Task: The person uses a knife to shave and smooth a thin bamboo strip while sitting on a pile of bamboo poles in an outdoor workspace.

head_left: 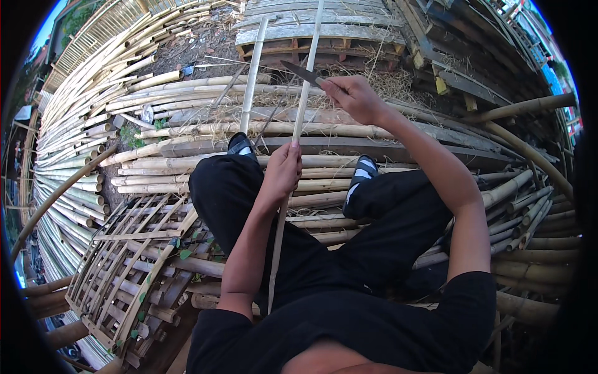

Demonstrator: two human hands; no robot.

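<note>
My left hand (283, 169) is closed around a long, pale bamboo strip (303, 103), which runs from my lap away past the pallet's front edge. In my right hand (355, 96) is the handle of a knife (300, 71). Its dark blade points left and crosses the strip well beyond my left hand; whether it cuts into the strip I cannot tell. A second split bamboo piece (252, 75) lies to the left, its near end by my left foot.
Bamboo poles (205, 131) lie crosswise under my feet, with more stacked at the left (75, 181) and right (523, 206). Ahead stands a wooden pallet (324, 31). A slatted bamboo frame (131, 262) rests at lower left. Dry shavings (398, 81) litter the ground.
</note>
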